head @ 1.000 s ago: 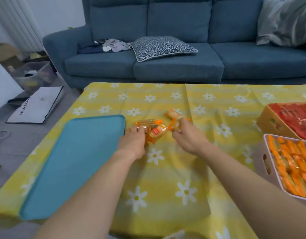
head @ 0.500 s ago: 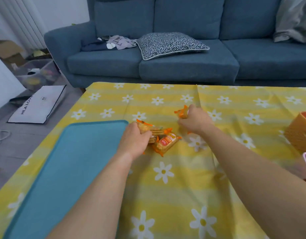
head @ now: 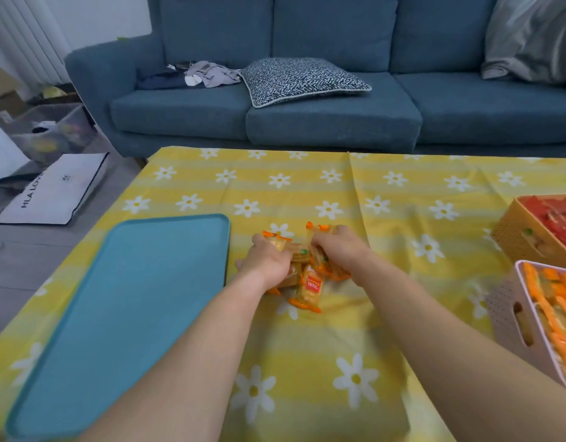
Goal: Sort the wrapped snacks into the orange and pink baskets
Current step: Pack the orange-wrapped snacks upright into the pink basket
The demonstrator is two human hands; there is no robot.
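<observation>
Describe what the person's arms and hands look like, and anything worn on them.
Both arms are bare as far as the frame shows: no sleeve on the left forearm or the right forearm. The left hand and right hand wear no gloves. No watch, bracelet or band shows at either wrist. Whether any ring is worn cannot be told.

Your snack wrappers [head: 308,287] are glossy plastic film. The tray [head: 132,314] looks like smooth matt plastic. The pink basket [head: 505,301] and orange basket [head: 524,237] are matt plastic with a dotted texture. The tablecloth [head: 339,346] is smooth and creased.
</observation>
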